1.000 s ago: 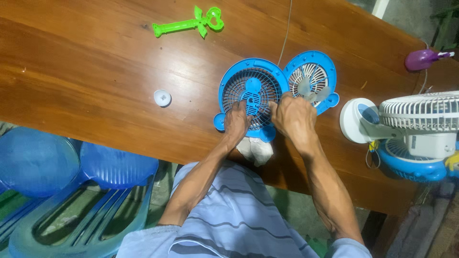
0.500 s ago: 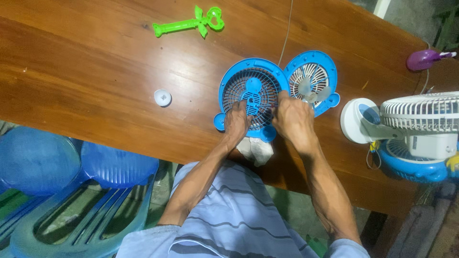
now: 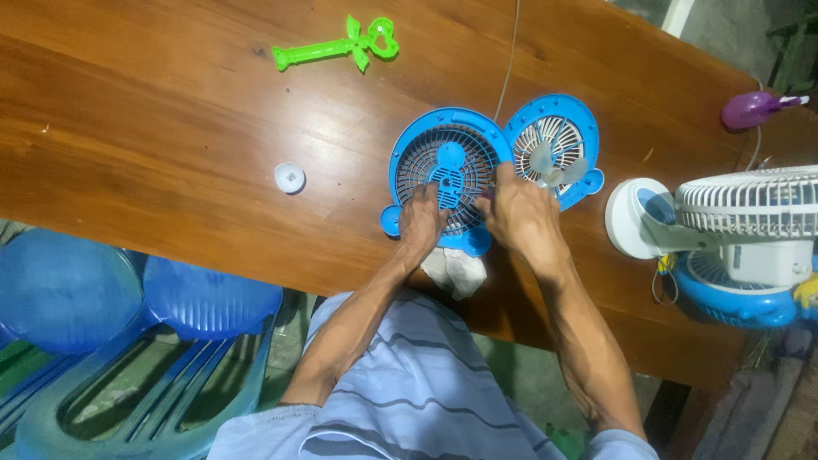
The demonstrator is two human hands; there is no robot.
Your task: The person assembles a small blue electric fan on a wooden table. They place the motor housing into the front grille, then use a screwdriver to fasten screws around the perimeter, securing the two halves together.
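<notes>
Both hands rest on a round blue fan grille (image 3: 449, 166) that lies flat on the wooden desk (image 3: 170, 128), near its front edge. The left hand (image 3: 420, 220) sits at the 7 o'clock part of the grille, fingers curled down, the fingertips pressing on the blue centre piece; it does not close around anything. The right hand (image 3: 521, 215) is at the 4 o'clock side of the grille, fingers bent and touching the rim where the grille meets a second blue fan housing (image 3: 554, 145) with pale blades, which lies just beside it at 2 o'clock. Whether the right hand pinches something small I cannot tell.

Under the wrists, at the desk edge, lies a white cloth (image 3: 456, 268). A small white cap (image 3: 290, 177) is at 9 o'clock from the grille, well apart. A green plastic toy (image 3: 336, 47) lies far at 11 o'clock. A white desk fan (image 3: 733, 226) stands at 3 o'clock.
</notes>
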